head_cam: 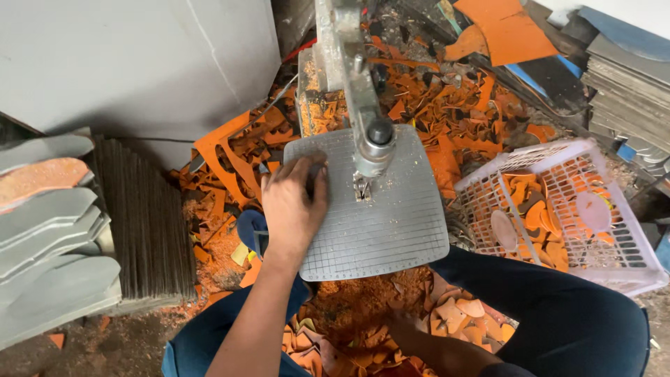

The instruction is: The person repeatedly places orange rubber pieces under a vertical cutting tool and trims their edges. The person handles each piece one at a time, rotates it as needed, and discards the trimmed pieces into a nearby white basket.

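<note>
The left hand (293, 206) lies flat on the grey table (391, 230) of the saw, and its palm covers whatever is under it, so I cannot tell if it holds a piece. The right hand (398, 328) reaches down below the table edge into the orange scraps (349, 307); its fingers are hidden there. The top of the saw arm (342, 49) is cut off by the upper edge. The blade near the saw head (375, 150) is too thin to see.

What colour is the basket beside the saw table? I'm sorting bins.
White basket, holding orange offcuts; head view.
</note>
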